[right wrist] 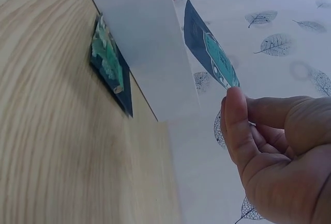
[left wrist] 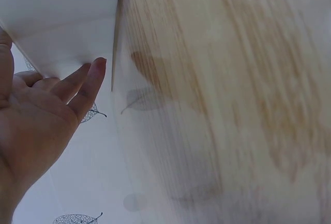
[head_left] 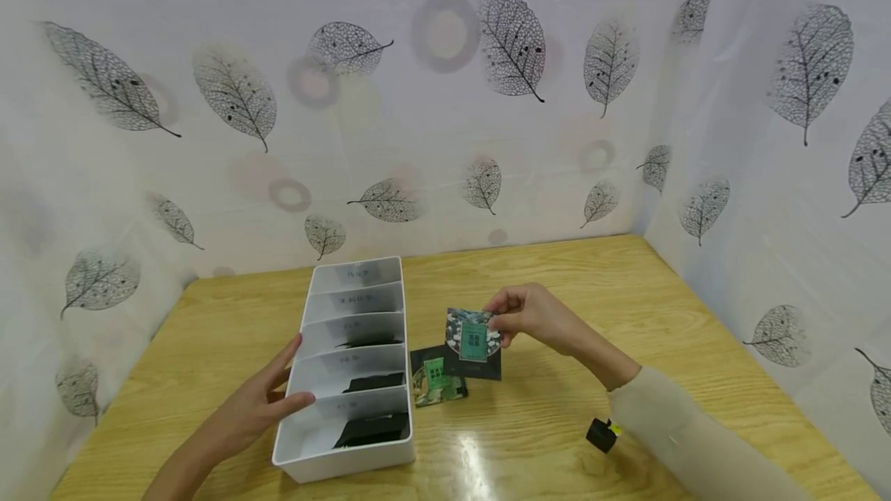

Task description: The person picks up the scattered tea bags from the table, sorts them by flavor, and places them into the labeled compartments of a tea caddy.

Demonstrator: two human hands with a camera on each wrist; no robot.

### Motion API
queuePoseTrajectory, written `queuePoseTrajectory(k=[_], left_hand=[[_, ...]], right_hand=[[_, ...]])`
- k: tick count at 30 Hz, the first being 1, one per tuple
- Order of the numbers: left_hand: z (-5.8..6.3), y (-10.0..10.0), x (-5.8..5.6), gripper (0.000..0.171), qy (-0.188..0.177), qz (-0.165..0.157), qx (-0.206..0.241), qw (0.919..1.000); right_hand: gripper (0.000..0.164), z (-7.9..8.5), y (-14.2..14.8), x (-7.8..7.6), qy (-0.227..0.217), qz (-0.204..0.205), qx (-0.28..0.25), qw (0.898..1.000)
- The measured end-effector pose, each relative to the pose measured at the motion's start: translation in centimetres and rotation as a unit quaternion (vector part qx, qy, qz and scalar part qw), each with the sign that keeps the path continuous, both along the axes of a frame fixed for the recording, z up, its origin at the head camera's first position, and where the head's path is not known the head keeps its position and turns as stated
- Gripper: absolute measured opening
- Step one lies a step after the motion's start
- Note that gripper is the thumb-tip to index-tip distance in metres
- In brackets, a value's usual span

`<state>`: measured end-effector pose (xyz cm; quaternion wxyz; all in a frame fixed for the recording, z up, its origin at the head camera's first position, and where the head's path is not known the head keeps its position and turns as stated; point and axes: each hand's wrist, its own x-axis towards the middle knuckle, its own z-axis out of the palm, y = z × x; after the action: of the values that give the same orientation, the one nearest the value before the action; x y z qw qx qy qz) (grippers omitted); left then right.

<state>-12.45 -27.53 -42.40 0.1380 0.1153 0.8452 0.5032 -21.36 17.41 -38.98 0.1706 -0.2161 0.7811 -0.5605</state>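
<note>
My right hand [head_left: 532, 319] pinches a tea sachet [head_left: 473, 342] by its upper right edge, thumb and fingers on either face. This square packet is dark with a teal label and hangs above the table, right of a long white divided box [head_left: 379, 454]. A second tea sachet [head_left: 435, 377], with a green label, lies on the table against the box's side, partly hidden behind the held one. At the box's left wall, my left hand [head_left: 250, 408] holds the rim, thumb over it. In the left wrist view its other fingers [left wrist: 95, 74] touch the outer wall.
The box has several compartments with printed labels; dark packets [head_left: 376, 430] lie in the nearer ones. Under my right forearm a small black object [head_left: 602, 435] with a yellow bit sits on the wooden table [head_left: 557, 408]. Leaf-patterned curtain [head_left: 445, 122] borders the table's back and sides.
</note>
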Motion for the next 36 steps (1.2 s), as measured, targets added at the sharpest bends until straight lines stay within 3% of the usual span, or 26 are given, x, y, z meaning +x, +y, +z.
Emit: queuePoseTrajectory(k=[11, 14, 17, 21, 25, 29, 32, 36], left_hand=[[0.1, 0.0, -0.1, 0.094, -0.002, 0.004, -0.011, 0.9999], [0.2, -0.1, -0.1, 0.094, -0.005, 0.005, -0.011, 0.9999], [0.2, -0.1, -0.1, 0.094, -0.004, 0.005, -0.012, 0.9999], [0.3, 0.0, 0.0, 0.093, -0.002, 0.007, -0.022, 0.9997], [0.4, 0.1, -0.1, 0.093, -0.002, 0.009, -0.032, 0.9995], [0.5, 0.1, -0.2, 0.093, 0.001, 0.010, -0.041, 0.9991], [0.4, 0.0, -0.2, 0.093, 0.003, 0.008, -0.042, 0.9991], [0.3, 0.0, -0.2, 0.094, 0.002, 0.008, -0.041, 0.9991]], right_hand=[[0.018, 1.6, -2.7, -1.0, 0.015, 0.012, -0.020, 1.000], [0.019, 2.3, -4.1, -1.4, 0.046, 0.000, -0.027, 0.999], [0.019, 3.1, -5.9, -1.6, 0.103, -0.019, -0.036, 0.994], [0.016, 4.3, -8.7, -1.7, 0.226, -0.041, -0.046, 0.972], [0.013, 4.9, -11.3, -2.1, 0.358, -0.053, -0.046, 0.931], [0.013, 4.8, -13.5, -2.9, 0.435, -0.055, -0.033, 0.898], [0.012, 4.0, -14.8, -3.6, 0.457, -0.046, -0.017, 0.888], [0.012, 2.3, -16.2, -4.2, 0.461, -0.032, 0.011, 0.887]])
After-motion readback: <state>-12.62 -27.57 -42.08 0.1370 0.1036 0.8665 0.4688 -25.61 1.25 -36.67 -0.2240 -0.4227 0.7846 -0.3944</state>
